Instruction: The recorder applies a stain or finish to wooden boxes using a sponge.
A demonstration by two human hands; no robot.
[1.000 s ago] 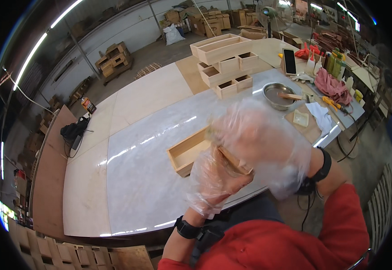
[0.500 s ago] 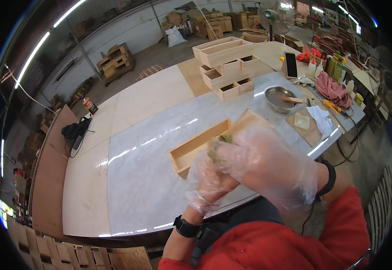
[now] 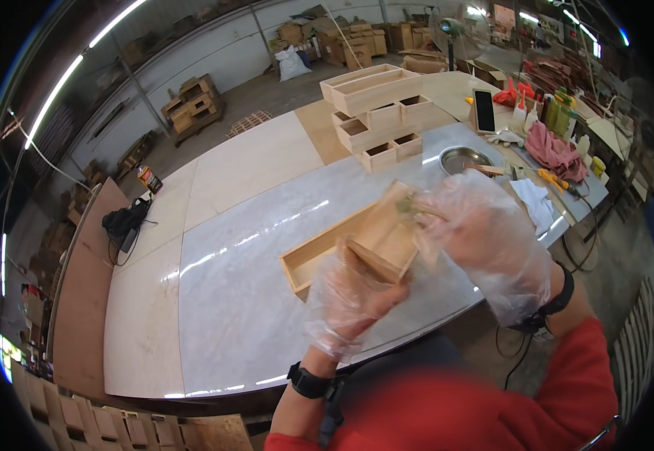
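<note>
A gloved left hand holds a tilted wooden box over a gray surface; the right hand clutches a greenish pad.

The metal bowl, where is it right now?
In the head view, the metal bowl sits right of centre on the table, between the wooden boxes and the white cloth, just beyond the right hand.

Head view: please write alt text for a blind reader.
A gloved left hand holds a wooden piece; the gloved right hand holds a blurred greenish thing near it. Beyond, an open wooden box lies on a shiny grey tabletop.
</note>
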